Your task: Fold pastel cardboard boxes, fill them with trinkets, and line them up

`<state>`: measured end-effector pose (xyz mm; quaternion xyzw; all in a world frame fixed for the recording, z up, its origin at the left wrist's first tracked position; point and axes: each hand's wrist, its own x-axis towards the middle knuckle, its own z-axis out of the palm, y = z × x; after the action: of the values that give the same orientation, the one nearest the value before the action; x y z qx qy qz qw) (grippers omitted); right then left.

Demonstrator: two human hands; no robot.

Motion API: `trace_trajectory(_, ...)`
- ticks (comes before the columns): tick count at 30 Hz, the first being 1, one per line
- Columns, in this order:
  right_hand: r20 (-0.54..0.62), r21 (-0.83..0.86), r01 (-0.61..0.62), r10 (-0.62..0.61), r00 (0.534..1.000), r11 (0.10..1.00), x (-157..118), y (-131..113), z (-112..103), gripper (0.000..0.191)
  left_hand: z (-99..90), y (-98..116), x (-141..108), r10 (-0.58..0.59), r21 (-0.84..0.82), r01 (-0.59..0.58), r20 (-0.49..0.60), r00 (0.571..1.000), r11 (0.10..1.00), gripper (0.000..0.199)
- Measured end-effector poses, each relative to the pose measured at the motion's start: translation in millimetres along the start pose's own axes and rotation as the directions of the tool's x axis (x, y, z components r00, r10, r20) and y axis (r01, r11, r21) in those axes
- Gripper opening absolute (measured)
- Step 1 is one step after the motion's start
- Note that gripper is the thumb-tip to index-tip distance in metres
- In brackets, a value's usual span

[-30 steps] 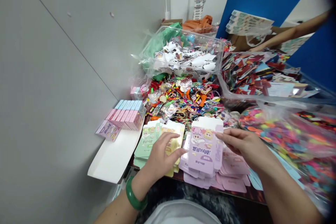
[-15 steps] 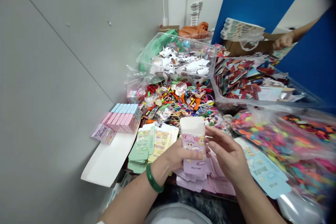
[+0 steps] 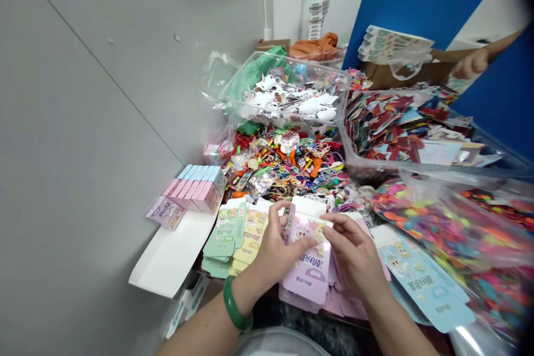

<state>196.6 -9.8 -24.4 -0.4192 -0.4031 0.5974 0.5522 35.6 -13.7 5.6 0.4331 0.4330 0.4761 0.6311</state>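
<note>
A purple cartoon-printed carton [image 3: 306, 267] with a raised white flap is held in front of me. Round its left side wraps my left hand [image 3: 278, 245], thumb across the printed front; a green bangle [image 3: 237, 305] circles that wrist. My right hand [image 3: 354, 247] pinches the carton's upper right edge. Beneath it lie flat purple and pink cartons [image 3: 340, 303]. Left of them are stacks of yellow cartons [image 3: 253, 233] and green cartons [image 3: 223, 236]; blue cartons [image 3: 431, 283] lie to the right.
Small pink and blue boxes [image 3: 200, 186] stand on a white sheet [image 3: 167, 261] by the grey wall. Behind is a heap of colourful trinkets [image 3: 287, 161], with clear bins [image 3: 348, 150] of cut pieces. Another person's hand [image 3: 471, 63] shows at upper right.
The purple carton has tilted and now shows more of its front and side. My right hand has closed onto its edge; my left hand has shifted up its side.
</note>
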Motion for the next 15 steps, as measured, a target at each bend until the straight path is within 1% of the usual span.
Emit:
trace_trajectory(2,0.002,0.001,-0.022,0.022,1.000,1.000,-1.4,3.5,0.0,0.023,-2.4,-1.2,0.0,0.065,0.037,-0.065,0.012,0.998,0.997,0.063)
trace_trajectory(5,-0.005,-0.031,-0.020,0.020,1.000,0.999,-2.3,6.0,-0.1,0.023,-4.9,-5.4,3.3,0.064,0.064,-0.065,0.012,0.998,0.996,0.041)
trace_trajectory(8,0.008,-0.146,0.017,-0.016,1.000,0.989,-1.9,1.8,0.7,0.023,-6.3,-7.2,7.1,0.072,0.063,-0.071,-0.026,0.997,0.996,0.025)
trace_trajectory(10,0.055,-0.274,0.085,-0.073,0.996,0.958,-1.8,-4.8,2.2,0.019,-7.1,-5.2,8.0,0.071,0.107,-0.068,-0.026,0.997,0.992,0.025)
trace_trajectory(12,0.120,-0.380,0.160,-0.123,0.985,0.911,-2.2,-12.2,4.5,0.029,-7.7,-1.5,7.0,0.052,0.132,-0.051,-0.009,0.999,0.990,0.029)
trace_trajectory(13,0.139,-0.404,0.184,-0.139,0.981,0.896,-2.4,-15.5,6.0,0.034,-8.1,0.4,5.7,0.041,0.107,-0.040,-0.004,0.999,0.993,0.029)
trace_trajectory(14,0.137,-0.402,0.196,-0.153,0.979,0.895,-2.5,-18.1,7.4,0.032,-8.6,2.0,4.2,0.026,0.053,-0.026,0.003,1.000,0.998,0.030)
trace_trajectory(15,0.117,-0.377,0.197,-0.165,0.979,0.905,-2.4,-20.0,8.8,0.022,-9.1,3.0,2.4,0.004,-0.026,-0.003,0.019,1.000,1.000,0.038)
